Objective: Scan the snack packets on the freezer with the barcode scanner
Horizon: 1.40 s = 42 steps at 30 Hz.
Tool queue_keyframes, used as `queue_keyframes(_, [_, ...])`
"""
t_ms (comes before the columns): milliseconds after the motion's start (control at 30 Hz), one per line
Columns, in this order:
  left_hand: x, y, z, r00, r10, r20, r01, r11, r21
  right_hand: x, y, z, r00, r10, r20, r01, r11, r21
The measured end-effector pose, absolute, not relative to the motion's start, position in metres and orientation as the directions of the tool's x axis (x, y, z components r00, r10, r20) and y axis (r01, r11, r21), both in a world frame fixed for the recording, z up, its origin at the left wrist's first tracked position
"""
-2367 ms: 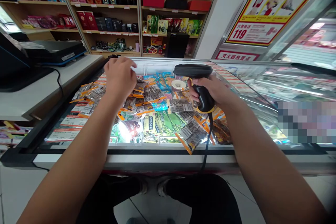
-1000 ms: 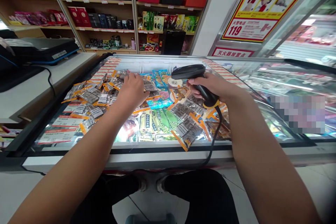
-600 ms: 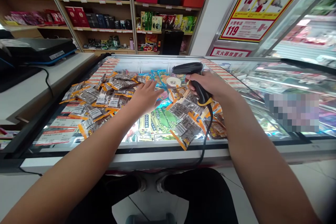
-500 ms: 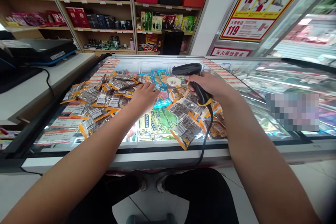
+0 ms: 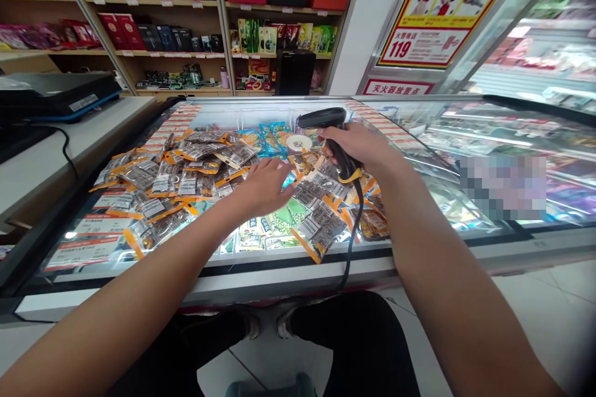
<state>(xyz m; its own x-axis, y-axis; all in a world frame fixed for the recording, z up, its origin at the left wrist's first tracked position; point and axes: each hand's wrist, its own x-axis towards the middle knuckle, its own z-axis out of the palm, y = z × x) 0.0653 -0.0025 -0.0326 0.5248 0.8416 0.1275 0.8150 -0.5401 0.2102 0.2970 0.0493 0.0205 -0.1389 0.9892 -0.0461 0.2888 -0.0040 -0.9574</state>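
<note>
My right hand (image 5: 351, 144) is wrapped round the grip of a black and yellow barcode scanner (image 5: 343, 158), its head pointing left. From the grip's base a black cord hangs down over the freezer's front edge. My left hand (image 5: 269, 185) hovers palm down over the glass top, fingers apart, with nothing visible in it. Left of that hand lies a pile of clear snack packets (image 5: 195, 164) with orange edges and printed labels. A smaller group of similar packets (image 5: 321, 226) lies below the scanner. A round white-lidded tub (image 5: 298, 143) shows behind, near the scanner head.
Blue and green bags show inside the chest freezer (image 5: 279, 270), under its glass. At left, a counter (image 5: 100, 130) carries a black scale (image 5: 65, 94). Shelves (image 5: 158, 3) with bottles and boxes stand behind. Another glass-topped freezer section (image 5: 465, 155) extends to the right.
My left hand has spread its fingers and turned, with the thumb now out to the right. A packet at the pile's right edge lies differently. The scanner stays in my right hand.
</note>
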Motion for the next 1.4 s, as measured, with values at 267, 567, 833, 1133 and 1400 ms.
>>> queue_keyframes(267, [0.091,-0.002,-0.044,0.3,0.952,0.06,0.819,-0.289,0.496,0.301,0.058,0.013,-0.191,0.981,0.01,0.222,0.054,-0.973])
queue_keyframes(567, [0.062,0.016,-0.035,0.074,0.91,0.409,0.691,-0.342,0.636,0.287,0.033,0.031,-0.346,0.93,0.127,0.144,0.187,-0.972])
queue_keyframes(833, [0.046,0.025,-0.031,0.054,0.863,0.501,0.739,-0.372,0.561,0.288,0.027,0.032,-0.609,0.793,-0.021,0.267,0.179,-0.947])
queue_keyframes(1133, [0.04,0.034,-0.038,0.007,0.826,0.564,0.673,-0.422,0.608,0.29,0.029,0.032,-0.629,0.778,-0.006,0.257,0.2,-0.946])
queue_keyframes(1400, [0.012,0.043,-0.007,-0.146,0.752,0.643,0.612,-0.442,0.656,0.289,0.03,0.03,-0.54,0.841,0.023,0.193,0.15,-0.97])
